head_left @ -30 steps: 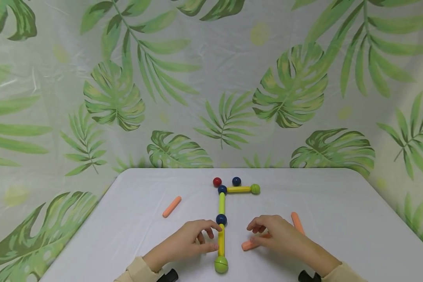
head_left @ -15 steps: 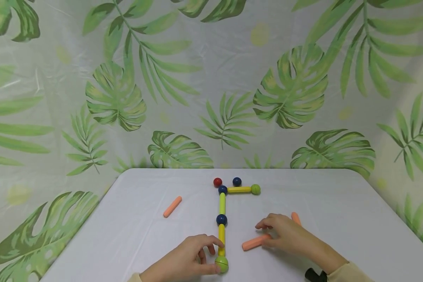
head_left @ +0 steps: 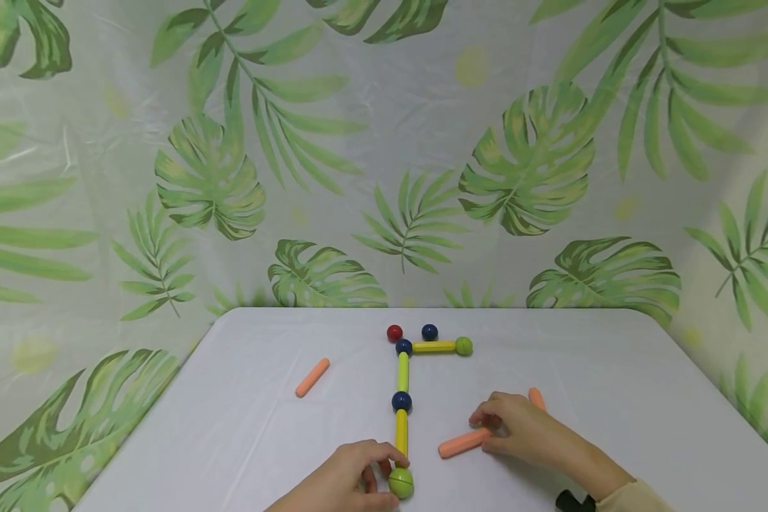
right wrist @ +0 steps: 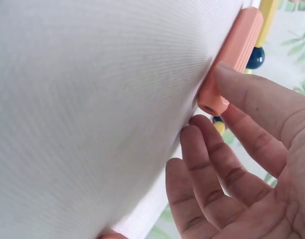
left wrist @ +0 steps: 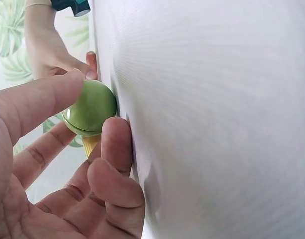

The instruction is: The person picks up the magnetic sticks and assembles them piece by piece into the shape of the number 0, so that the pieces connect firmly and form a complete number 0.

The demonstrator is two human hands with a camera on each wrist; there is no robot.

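Observation:
My left hand (head_left: 358,480) is at the near end of a chain of sticks and balls, thumb and forefinger around the green ball (head_left: 401,483). In the left wrist view, the thumb tip lies on this ball (left wrist: 92,108), which has a slit. A yellow stick (head_left: 401,430) joins it to a blue ball (head_left: 402,402). To the right, my right hand (head_left: 518,423) pinches the end of an orange stick (head_left: 462,443) lying on the table. Its thumb presses on the ribbed stick (right wrist: 242,40) in the right wrist view, the forefinger behind it.
Beyond, a light green stick (head_left: 403,372), another blue ball (head_left: 404,347), a yellow stick (head_left: 434,346) and a green ball (head_left: 464,346) continue the chain. A loose red ball (head_left: 395,333) and blue ball (head_left: 429,332) lie behind. Orange sticks lie left (head_left: 312,377) and right (head_left: 537,398).
My left hand has slid toward me along the yellow stick to the green ball. The right hand has shifted right to the orange stick's far end and closed on it.

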